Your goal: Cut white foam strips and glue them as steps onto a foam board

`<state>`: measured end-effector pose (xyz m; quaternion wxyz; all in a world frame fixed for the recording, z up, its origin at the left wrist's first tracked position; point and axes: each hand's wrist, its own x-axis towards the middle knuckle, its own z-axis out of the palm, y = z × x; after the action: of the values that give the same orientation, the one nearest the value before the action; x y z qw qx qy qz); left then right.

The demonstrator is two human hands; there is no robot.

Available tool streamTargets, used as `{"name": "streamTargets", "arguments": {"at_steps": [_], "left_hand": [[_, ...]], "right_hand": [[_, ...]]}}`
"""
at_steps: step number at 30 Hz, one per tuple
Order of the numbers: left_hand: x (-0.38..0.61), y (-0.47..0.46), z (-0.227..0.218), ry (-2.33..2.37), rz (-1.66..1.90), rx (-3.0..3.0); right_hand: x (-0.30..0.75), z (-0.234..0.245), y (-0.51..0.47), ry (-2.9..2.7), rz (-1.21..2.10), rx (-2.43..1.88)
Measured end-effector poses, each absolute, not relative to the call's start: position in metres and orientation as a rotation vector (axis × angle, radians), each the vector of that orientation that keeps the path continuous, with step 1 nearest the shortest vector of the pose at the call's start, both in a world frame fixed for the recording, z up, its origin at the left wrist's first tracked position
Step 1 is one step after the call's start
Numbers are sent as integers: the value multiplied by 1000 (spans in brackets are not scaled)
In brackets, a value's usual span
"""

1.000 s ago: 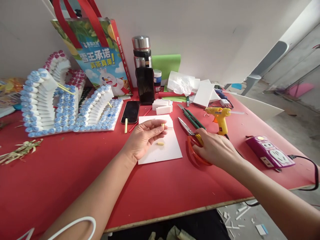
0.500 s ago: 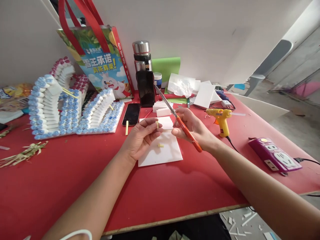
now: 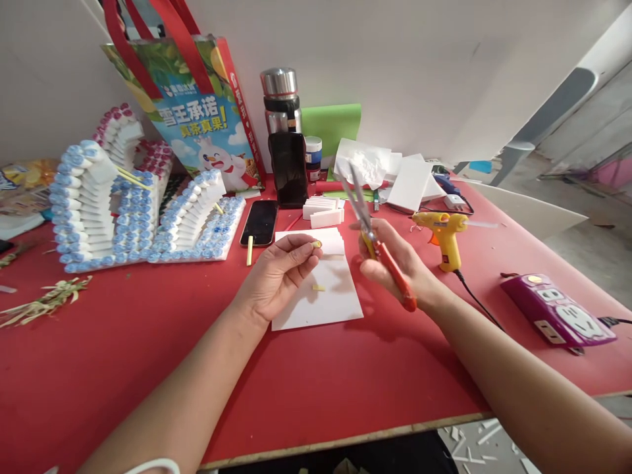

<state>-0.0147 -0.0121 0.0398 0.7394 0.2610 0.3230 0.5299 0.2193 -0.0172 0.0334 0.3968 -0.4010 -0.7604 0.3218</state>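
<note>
Between thumb and forefinger, my left hand [image 3: 284, 273] pinches a small yellow piece [image 3: 316, 244], its end facing up. My right hand [image 3: 395, 263] grips a pair of scissors [image 3: 390, 260] with red-orange handles, the blades pointing up and away and slightly parted. Below my left hand lies a white board [image 3: 326, 309] on the red table. One short yellow piece [image 3: 318, 288] rests on that board. Small white foam blocks [image 3: 323, 214] stand behind it. A longer yellow stick [image 3: 249, 251] lies by the phone [image 3: 259, 222], left of my left hand.
A yellow glue gun [image 3: 444, 240] and a purple power strip [image 3: 557, 309] sit on the right. White-and-blue stepped models [image 3: 93, 210] stand at left before a printed bag [image 3: 197, 125]. A steel flask [image 3: 280, 99] with a dark phone [image 3: 288, 170] against it is at the back.
My right hand with the scissors has moved right, away from my left hand, and the blades have turned more upright and parted. The yellow piece in my left hand has tipped toward me.
</note>
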Motion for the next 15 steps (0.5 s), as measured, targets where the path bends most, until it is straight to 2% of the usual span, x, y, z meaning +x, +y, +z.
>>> {"name": "streamTargets", "arguments": {"at_steps": [7, 15], "left_hand": [[-15, -11, 36, 705, 1288, 541], [-8, -16, 34, 606, 1294, 568]], "right_hand": [[211, 33, -23, -2232, 502, -1048], [206, 32, -24, -2271, 391, -1116]]}}
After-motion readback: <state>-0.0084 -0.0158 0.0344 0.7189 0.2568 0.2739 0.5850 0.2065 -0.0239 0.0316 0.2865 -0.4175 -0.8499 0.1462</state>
